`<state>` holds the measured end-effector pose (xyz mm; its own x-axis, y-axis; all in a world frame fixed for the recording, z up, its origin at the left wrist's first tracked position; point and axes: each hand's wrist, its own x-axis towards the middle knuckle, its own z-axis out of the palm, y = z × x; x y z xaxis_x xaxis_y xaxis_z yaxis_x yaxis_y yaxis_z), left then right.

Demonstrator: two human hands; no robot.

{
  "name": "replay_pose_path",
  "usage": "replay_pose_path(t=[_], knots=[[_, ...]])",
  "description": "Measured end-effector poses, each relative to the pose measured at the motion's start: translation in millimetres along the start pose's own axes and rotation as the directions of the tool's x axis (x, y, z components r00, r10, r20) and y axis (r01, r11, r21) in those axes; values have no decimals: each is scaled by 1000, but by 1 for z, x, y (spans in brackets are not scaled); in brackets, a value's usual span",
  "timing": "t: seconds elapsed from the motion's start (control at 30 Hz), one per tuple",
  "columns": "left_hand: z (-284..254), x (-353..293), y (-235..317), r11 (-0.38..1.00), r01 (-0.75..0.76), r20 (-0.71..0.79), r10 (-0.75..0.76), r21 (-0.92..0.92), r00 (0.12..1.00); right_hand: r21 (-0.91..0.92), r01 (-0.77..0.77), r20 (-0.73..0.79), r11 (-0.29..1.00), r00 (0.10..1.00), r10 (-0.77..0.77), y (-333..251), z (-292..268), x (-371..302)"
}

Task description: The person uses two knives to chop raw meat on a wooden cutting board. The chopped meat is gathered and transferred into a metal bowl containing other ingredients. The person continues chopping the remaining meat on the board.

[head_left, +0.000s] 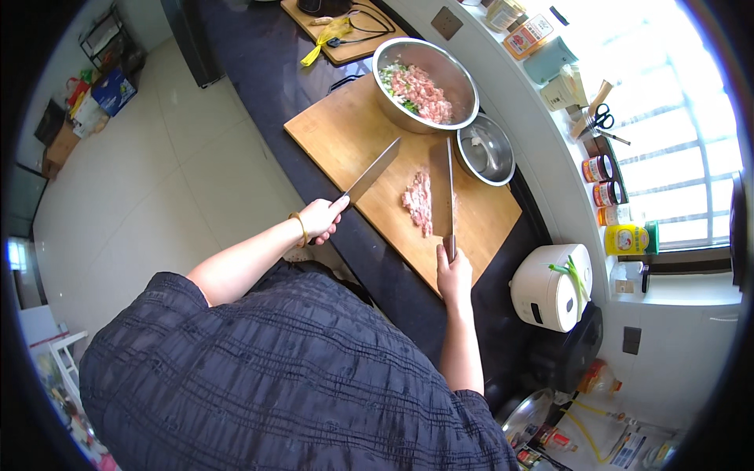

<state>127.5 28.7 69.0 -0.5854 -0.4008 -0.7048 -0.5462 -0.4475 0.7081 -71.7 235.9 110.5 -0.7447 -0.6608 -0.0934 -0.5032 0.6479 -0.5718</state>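
Note:
My left hand point(320, 220) is closed round the handle of a kitchen knife point(372, 174), whose blade points up and right over the near edge of the wooden cutting board point(334, 129). In my right hand point(454, 273) is a cleaver point(442, 192), held upright over the board. Chopped raw meat point(418, 202) lies in a small pile between the two blades, partly hidden by the cleaver. At the far end of the board stands a large steel bowl point(465, 78) with minced meat point(424, 90) and chopped green onion point(397, 78) in it. Beside it is a smaller steel bowl point(496, 161).
A white rice cooker point(542, 286) with green onion stalks point(573, 275) on top stands to the right on the dark counter point(251, 71). At the back lies another board point(357, 51) with a cord and a yellow bag point(330, 38). Jars and scissors point(603, 118) line the windowsill.

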Motion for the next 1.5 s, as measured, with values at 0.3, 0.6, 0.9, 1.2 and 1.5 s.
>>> replay_pose_path(t=[0.3, 0.6, 0.9, 1.2, 1.5], knots=[[-1, -2, 2, 1000, 1, -12, -1, 23, 1000, 28, -308, 257, 951, 922, 291, -22, -28, 15], [0, -2, 1, 1000, 5, -5, -5, 7, 1000, -137, -118, 148, 983, 979, 138, 19, 1, 10], [-1, -2, -1, 1000, 5, -4, -5, -19, 1000, -130, -139, 254, 982, 952, 168, 22, 6, 8], [4, -3, -4, 998, 16, -5, -16, -53, 1000, -188, -71, 214, 980, 970, 112, 31, 9, -10], [6, -6, -3, 998, 20, -13, -21, -64, 1000, -208, -64, 271, 976, 955, 120, 39, 1, -6]])
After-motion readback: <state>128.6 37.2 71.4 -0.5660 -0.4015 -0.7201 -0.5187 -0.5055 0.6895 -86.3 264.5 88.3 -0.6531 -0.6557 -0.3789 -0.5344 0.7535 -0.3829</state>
